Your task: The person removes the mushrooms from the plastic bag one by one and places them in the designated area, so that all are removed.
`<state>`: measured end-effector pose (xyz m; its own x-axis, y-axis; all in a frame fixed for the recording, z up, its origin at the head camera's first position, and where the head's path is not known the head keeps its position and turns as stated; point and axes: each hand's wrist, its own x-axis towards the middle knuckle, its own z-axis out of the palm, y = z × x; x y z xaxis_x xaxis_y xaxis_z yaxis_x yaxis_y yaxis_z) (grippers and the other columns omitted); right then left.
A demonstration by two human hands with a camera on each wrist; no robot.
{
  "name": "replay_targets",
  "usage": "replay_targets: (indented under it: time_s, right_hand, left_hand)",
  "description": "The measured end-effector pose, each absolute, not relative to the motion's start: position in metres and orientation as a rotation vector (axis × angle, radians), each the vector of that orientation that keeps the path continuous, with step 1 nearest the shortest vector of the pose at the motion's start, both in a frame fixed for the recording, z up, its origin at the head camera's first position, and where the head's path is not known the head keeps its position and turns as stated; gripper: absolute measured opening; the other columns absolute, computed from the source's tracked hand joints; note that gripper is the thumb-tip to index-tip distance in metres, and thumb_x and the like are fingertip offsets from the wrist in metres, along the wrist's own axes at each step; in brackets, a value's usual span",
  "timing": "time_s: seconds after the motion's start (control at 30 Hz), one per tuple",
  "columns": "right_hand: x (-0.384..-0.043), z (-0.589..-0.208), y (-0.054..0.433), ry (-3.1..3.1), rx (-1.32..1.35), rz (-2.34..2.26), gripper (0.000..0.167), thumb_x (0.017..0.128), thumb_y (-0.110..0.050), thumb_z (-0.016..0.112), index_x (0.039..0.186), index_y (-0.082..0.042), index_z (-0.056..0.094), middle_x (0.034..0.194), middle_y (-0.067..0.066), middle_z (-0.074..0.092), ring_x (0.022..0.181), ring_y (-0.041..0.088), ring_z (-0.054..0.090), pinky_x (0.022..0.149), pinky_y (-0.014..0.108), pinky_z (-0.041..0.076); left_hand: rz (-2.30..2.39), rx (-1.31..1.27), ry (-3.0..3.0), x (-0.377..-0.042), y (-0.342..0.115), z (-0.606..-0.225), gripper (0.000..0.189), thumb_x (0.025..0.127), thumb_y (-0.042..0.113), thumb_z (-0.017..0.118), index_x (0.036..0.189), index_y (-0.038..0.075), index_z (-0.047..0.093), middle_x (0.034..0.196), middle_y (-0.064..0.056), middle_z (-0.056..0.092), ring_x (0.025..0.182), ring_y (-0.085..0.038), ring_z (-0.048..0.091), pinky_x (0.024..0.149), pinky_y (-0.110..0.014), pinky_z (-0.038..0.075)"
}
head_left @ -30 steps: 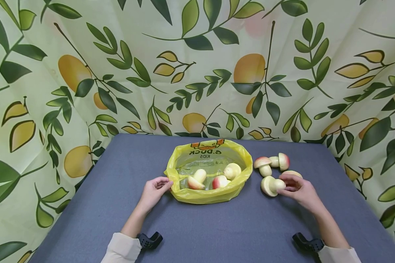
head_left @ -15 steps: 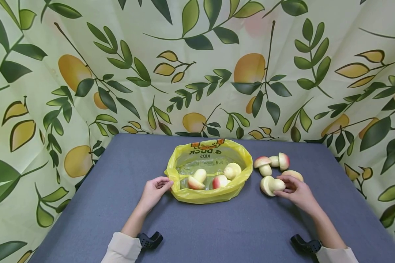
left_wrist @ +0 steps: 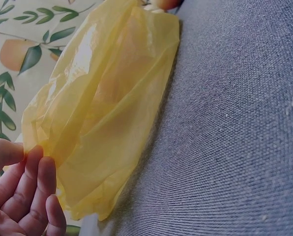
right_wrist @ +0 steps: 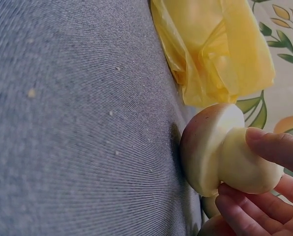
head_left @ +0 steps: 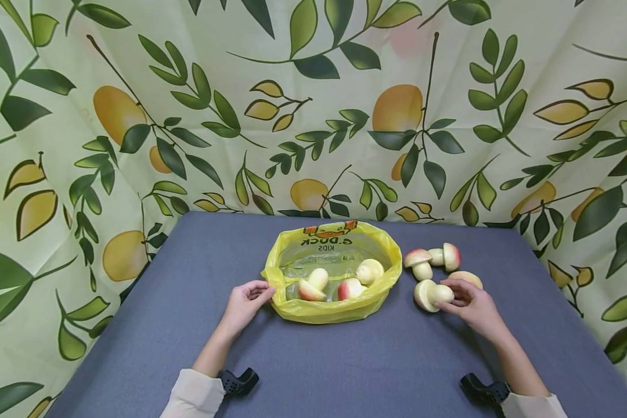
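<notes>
A yellow plastic bag [head_left: 324, 313] lies with its mouth spread wide, and several toy mushrooms sit inside, one of them a mushroom [head_left: 313, 284] with a red-tinged cap. My left hand [head_left: 247, 306] pinches the bag's left rim between thumb and fingers, as the left wrist view [left_wrist: 26, 191] also shows. To the right of the bag, my right hand [head_left: 472, 305] grips the thick pale stem of a mushroom [head_left: 427, 296]. In the right wrist view that mushroom's cap [right_wrist: 205, 147] faces the cloth, thumb on one side of the stem and fingers on the other.
Behind the held mushroom lie more mushrooms: one upright with a red cap [head_left: 419, 262], one on its side [head_left: 446, 256], and one [head_left: 466, 278] partly hidden by my right hand. Blue-grey cloth [head_left: 324, 371] covers the table. A leaf-patterned curtain [head_left: 313, 116] hangs behind.
My right hand has shifted slightly left and its fingers have closed around the mushroom's stem. The left hand and the bag have stayed in place.
</notes>
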<state>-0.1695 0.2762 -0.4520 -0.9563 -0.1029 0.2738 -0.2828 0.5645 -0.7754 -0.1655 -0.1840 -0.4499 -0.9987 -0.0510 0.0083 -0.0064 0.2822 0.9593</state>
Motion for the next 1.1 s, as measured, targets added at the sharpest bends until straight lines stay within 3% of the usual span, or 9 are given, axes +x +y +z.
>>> replay_targets:
  time_s: [0.47, 1.1]
  right_hand:
    - [-0.168, -0.449, 0.277, -2.571, 0.325, 1.388, 0.045, 0.075, 0.001, 0.078, 0.112, 0.016, 0.057, 0.098, -0.037, 0.052, 0.083, -0.019, 0.055, 0.068, 0.005, 0.048]
    - [-0.173, -0.441, 0.278, -2.552, 0.308, 1.433, 0.042, 0.076, 0.002, 0.077, 0.112, 0.011, 0.058, 0.094, -0.036, 0.057, 0.081, -0.017, 0.057, 0.068, 0.005, 0.049]
  left_hand:
    - [-1.856, 0.049, -2.488, -0.165, -0.184, -0.45, 0.018, 0.087, 0.006, 0.068, 0.097, -0.009, 0.067, 0.086, -0.021, 0.071, 0.07, -0.006, 0.065, 0.069, -0.022, 0.055]
    - [-1.856, 0.046, -2.485, -0.165, -0.184, -0.45, 0.018, 0.087, 0.007, 0.069, 0.097, -0.009, 0.067, 0.086, -0.02, 0.071, 0.069, -0.006, 0.065, 0.069, -0.022, 0.055]
